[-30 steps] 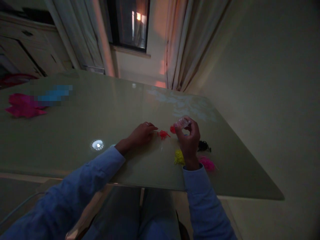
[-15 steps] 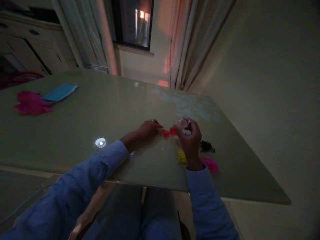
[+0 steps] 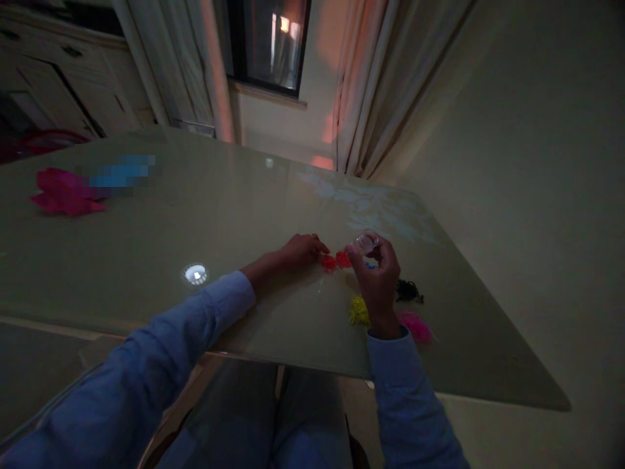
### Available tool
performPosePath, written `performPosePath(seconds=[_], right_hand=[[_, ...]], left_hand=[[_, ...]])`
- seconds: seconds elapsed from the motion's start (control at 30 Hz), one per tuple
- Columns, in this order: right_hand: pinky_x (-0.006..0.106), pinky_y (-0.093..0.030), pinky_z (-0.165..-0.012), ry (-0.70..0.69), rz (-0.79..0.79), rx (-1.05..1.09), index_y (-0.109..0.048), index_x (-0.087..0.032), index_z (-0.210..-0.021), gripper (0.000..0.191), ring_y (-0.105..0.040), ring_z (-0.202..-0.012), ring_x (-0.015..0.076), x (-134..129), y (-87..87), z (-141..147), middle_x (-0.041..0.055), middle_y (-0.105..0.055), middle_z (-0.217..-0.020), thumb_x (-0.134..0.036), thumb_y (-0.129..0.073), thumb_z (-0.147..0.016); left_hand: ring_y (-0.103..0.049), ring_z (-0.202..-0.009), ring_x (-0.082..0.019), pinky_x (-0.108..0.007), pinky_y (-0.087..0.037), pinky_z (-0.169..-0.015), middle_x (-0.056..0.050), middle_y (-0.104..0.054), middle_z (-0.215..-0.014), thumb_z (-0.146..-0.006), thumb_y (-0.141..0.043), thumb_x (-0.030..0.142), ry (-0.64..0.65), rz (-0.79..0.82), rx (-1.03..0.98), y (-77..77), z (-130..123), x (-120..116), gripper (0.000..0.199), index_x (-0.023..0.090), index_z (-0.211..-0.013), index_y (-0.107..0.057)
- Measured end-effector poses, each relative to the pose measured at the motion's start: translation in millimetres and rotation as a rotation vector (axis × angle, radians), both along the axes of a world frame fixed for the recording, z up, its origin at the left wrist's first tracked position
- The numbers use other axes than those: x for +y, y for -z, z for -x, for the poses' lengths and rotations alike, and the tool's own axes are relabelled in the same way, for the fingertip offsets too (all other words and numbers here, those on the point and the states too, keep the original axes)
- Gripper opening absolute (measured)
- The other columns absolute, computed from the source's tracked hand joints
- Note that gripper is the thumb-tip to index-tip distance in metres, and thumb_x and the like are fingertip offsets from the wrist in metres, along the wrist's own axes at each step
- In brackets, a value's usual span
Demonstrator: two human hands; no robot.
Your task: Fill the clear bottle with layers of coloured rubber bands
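My right hand is closed around a small clear container, lifted over the table and tilted. My left hand rests low at the tabletop, fingers curled together, their tips at an orange-red bundle of thin strands; what they pinch is hidden. A second red bundle lies between the hands, close to the right thumb. Partly behind my right hand shows a blue bundle. Around that wrist lie a yellow bundle, a black bundle and a pink bundle.
The glossy table has its right edge running diagonally toward me. At the far left sit a crumpled magenta piece and a blurred blue item. A bright lamp reflection shows left of my left forearm. Curtains hang beyond the table.
The view has shifted slightly. My left hand has edged right toward the orange-red bundle, its fingers more curled. My right hand still holds the clear container.
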State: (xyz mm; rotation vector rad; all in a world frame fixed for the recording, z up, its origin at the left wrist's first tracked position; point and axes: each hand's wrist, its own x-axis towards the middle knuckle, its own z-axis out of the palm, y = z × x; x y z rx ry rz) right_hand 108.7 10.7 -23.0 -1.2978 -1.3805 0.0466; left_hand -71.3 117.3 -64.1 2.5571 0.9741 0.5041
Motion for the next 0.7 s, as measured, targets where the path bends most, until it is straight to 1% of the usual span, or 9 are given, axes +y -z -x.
performPosePath(seconds=[0.1, 0.27, 0.37, 0.5, 0.7], right_hand=[[0.036, -0.054, -0.076, 0.003, 0.0, 0.001, -0.066, -0.023, -0.109, 0.036, -0.066, -0.089, 0.0204, 0, 0.3, -1, 0.0063, -0.071, -0.104, -0.044, -0.075, -0.081], [0.036, -0.054, -0.077, -0.006, 0.011, 0.012, -0.065, -0.023, -0.111, 0.038, -0.066, -0.089, 0.0205, -1, 0.3, -1, 0.0065, -0.071, -0.106, -0.046, -0.074, -0.082], [0.036, -0.054, -0.076, 0.0, 0.009, 0.021, -0.065, -0.022, -0.11, 0.037, -0.067, -0.09, 0.0205, -1, 0.2, -1, 0.0071, -0.071, -0.106, -0.045, -0.075, -0.082], [0.035, -0.054, -0.076, 0.004, 0.011, 0.02, -0.065, -0.022, -0.109, 0.037, -0.067, -0.09, 0.0203, -1, -0.4, -1, 0.0072, -0.071, -0.106, -0.044, -0.075, -0.082], [0.035, -0.054, -0.076, 0.011, 0.003, 0.007, -0.065, -0.023, -0.107, 0.034, -0.066, -0.088, 0.0201, -2, -1.9, -1, 0.0063, -0.072, -0.103, -0.044, -0.074, -0.082]], left_hand=[[-0.071, -0.088, -0.022, -0.031, -0.051, -0.078, -0.009, -0.075, -0.102, -0.084, -0.061, 0.009, 0.006, -0.003, 0.024, -4.9, -1, -2, 0.039, 0.026, -0.114, -0.079], [-0.07, -0.084, -0.021, -0.029, -0.049, -0.075, -0.008, -0.074, -0.095, -0.084, -0.061, 0.009, 0.012, 0.01, -0.002, -7.9, -2, -4, 0.032, 0.025, -0.102, -0.082], [-0.069, -0.081, -0.019, -0.028, -0.049, -0.075, -0.007, -0.073, -0.092, -0.084, -0.062, 0.009, 0.017, 0.024, -0.04, -5.5, -1, -4, 0.028, 0.023, -0.098, -0.082], [-0.069, -0.081, -0.019, -0.029, -0.05, -0.076, -0.008, -0.073, -0.092, -0.087, -0.062, 0.011, 0.027, -0.002, -0.071, 0.3, -1, -1, 0.022, 0.02, -0.095, -0.081], [-0.067, -0.082, -0.018, -0.029, -0.052, -0.079, -0.008, -0.072, -0.093, -0.089, -0.056, 0.012, 0.047, -0.046, -0.075, 6.5, -1, 2, 0.024, 0.018, -0.095, -0.079]])
